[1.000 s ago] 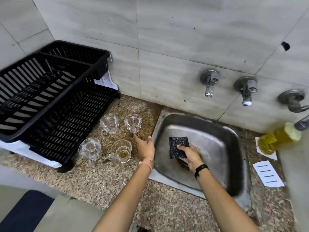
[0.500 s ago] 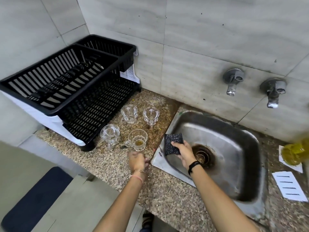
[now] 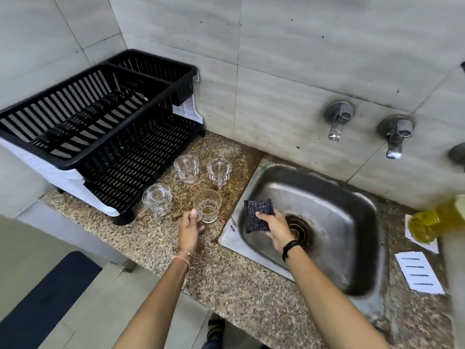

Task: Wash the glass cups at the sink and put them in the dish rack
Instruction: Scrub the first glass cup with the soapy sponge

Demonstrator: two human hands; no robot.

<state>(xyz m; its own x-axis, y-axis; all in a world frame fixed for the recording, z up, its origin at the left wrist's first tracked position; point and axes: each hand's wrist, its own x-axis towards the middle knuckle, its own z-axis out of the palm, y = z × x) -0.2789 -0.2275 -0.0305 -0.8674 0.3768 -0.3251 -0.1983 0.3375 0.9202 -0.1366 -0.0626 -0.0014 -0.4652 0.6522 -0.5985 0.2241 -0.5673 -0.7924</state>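
Four glass cups [image 3: 186, 168] stand on the speckled surface [image 3: 156, 238], all just ahead of the left hand [image 3: 190, 229]. That hand curls thumb and fingers round the handle side of the nearest cup [image 3: 207, 206], which has brownish residue at its bottom. The other three stand a little beyond, apart from one another. The right hand [image 3: 274, 226] clasps a black scouring pad [image 3: 259, 214] over the steel sink [image 3: 339, 197]. The black dish rack [image 3: 100, 137] sits beyond the left hand, to its left.

On the counter [image 3: 151, 238], between dish rack [image 3: 141, 157] at left and sink [image 3: 334, 217] at right, four glass cups [image 3: 186, 168]; taps [image 3: 336, 122] behind.
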